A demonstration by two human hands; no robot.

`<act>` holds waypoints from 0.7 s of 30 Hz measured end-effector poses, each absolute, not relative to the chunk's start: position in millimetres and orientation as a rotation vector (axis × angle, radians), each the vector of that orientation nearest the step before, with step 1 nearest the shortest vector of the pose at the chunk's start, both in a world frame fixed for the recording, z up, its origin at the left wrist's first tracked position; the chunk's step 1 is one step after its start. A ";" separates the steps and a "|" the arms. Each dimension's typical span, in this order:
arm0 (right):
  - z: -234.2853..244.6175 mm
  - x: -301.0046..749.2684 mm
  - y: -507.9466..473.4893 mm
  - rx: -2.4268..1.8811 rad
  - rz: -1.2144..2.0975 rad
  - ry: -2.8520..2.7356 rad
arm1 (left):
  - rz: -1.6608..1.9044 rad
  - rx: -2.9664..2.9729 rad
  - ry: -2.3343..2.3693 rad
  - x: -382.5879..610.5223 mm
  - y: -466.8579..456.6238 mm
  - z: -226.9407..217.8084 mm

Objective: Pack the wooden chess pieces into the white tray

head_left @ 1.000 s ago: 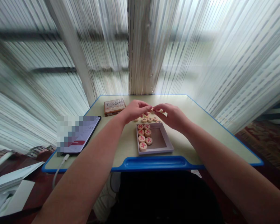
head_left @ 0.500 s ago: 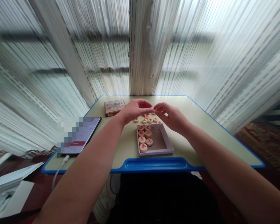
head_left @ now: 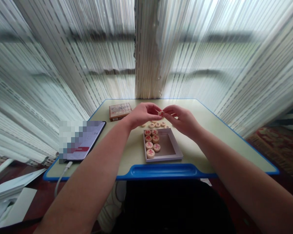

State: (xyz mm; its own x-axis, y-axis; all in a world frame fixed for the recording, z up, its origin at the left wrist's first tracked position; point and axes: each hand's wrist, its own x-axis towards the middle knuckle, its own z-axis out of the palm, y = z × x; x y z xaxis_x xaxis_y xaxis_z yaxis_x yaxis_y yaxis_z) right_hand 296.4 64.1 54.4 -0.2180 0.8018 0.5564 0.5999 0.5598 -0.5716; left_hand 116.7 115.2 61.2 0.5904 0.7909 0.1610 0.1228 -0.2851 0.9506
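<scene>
Between the fingertips of my left hand [head_left: 146,114] and my right hand [head_left: 180,118] is a round wooden xiangqi piece [head_left: 161,114] with a red character facing me. Both hands are pinched on it, above the far half of the table. Under and behind them lie several loose xiangqi pieces [head_left: 157,124], partly hidden by my fingers. Nearer to me stands an open shallow box [head_left: 178,152]. Along its left side sit several red-lettered pieces [head_left: 149,145] in two columns; the bare grey-brown bottom shows at its right.
The pale table [head_left: 224,146] has a blue rim and a blue tray groove [head_left: 162,169] at its front edge. A printed box [head_left: 119,111] lies at the far left. Closer on the left, a tablet-like device [head_left: 92,143] has a white cable [head_left: 63,175] plugged in. Curtains [head_left: 148,48] hang behind.
The piece between my fingers has turned so that its red character now shows. Both hands stay in nearly the same place, and the pieces in the box have not moved.
</scene>
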 end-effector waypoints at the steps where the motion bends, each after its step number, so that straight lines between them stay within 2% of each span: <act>1: 54.9 295.9 63.8 -1.132 0.306 -1.918 | 0.786 1.761 0.745 116.5 115.0 61.4; 21: 55.3 299.1 65.0 -1.070 0.086 -2.009 | 0.800 1.812 0.796 115.5 112.6 65.2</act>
State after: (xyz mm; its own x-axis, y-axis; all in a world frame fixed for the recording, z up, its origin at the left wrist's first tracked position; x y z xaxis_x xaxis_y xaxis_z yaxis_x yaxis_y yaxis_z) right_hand 299.1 65.0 55.3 -0.2858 0.7120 0.6414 0.6548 0.6338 -0.4118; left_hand 115.5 112.6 65.2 0.5711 0.8024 0.1731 0.1689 -0.3213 0.9318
